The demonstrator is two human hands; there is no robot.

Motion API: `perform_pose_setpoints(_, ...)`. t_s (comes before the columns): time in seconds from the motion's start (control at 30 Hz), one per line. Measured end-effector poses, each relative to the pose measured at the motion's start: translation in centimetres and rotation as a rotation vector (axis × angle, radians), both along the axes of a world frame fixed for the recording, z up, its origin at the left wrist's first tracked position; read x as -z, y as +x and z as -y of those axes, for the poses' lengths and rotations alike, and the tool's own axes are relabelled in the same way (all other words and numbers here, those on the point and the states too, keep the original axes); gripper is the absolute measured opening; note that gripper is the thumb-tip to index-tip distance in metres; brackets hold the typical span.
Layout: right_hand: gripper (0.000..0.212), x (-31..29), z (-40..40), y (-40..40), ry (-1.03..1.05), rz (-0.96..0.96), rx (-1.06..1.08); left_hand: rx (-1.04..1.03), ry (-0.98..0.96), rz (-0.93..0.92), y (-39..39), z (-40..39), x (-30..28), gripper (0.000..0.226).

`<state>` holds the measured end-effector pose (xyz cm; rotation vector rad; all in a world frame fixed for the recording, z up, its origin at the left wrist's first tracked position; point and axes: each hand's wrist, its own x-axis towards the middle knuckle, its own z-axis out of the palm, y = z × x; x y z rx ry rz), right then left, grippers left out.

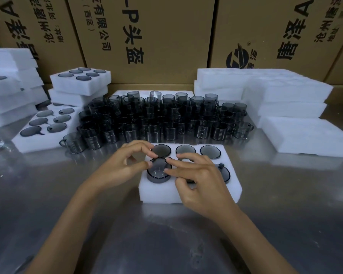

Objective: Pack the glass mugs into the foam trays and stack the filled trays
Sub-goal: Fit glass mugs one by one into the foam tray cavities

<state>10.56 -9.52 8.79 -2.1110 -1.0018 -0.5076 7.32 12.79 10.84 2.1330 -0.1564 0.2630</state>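
The mug sits between the fingertips of both hands, part-way down in the near-left pocket of the tray, its dark rim still proud of the foam. To seat it well, I judge the push should go straight down with even pressure on both sides of the rim, so the glass does not cock and bind against the foam; the handle (I cannot tell where it points from here) probably needs turning to meet the pocket's notch first.

The left hand has its fingers curled, thumb and forefinger tips pinching the rim's left edge. The right hand has its fingers bent too, forefinger and thumb tips on the rim's right edge, the other fingers arched over the middle pocket, which they hide.

The mug is smoky grey glass, round, with a thin black-looking rim and faint highlights inside. Beyond the fingers, the tray's three far pockets already hold mugs sunk flush, and right of the right hand another mug lies in the near-right pocket with its handle notch showing.

Farther beyond the fingers stands a crowd of loose mugs on the steel table. Left of the left hand lie filled trays, some stacked; right of the right hand, plain foam slabs. Cartons close the back.
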Motion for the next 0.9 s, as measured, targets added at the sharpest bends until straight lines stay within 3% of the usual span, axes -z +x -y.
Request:
perform_pose_setpoints(0.1,0.035,0.2,0.0,0.3,-0.024,-0.096,0.017,-0.005,0.023,-0.014,0.2,-0.3,0.4,0.017)
perform_pose_setpoints(0.27,0.034,0.4,-0.5,0.4,-0.137,-0.065,0.059,0.046,0.111,-0.118,0.7,-0.8,1.4,0.016)
perform_pose_setpoints(0.4,0.035,0.3,-0.3,0.4,-0.129,-0.098,0.049,0.035,0.003,-0.145,1.0,-0.4,1.8,0.027)
perform_pose_setpoints(0.57,0.034,0.2,-0.1,0.2,-0.084,-0.075,0.022,-0.112,-0.218,-0.136,1.2,0.5,2.6,0.063)
perform_pose_setpoints(0.63,0.028,-0.2,0.2,0.3,0.032,0.02,0.125,-0.157,-0.244,-0.187,1.4,0.3,3.2,0.076)
perform_pose_setpoints(0.7,0.025,-0.8,1.4,1.3,0.081,0.117,0.401,-0.143,-0.165,-0.257,1.6,0.0,3.4,0.084)
perform_pose_setpoints(0.8,0.021,-0.9,4.2,3.7,-0.128,-0.103,0.745,-0.066,0.008,-0.318,1.8,0.0,3.2,0.04)
perform_pose_setpoints(0.83,0.027,-0.7,4.9,4.4,-0.164,-0.257,0.762,-0.06,0.03,-0.31,1.7,0.1,3.1,0.033)
perform_pose_setpoints(0.9,0.041,-0.2,5.9,5.6,-0.024,-0.604,0.61,-0.075,0.018,-0.292,1.8,0.2,3.2,0.031)
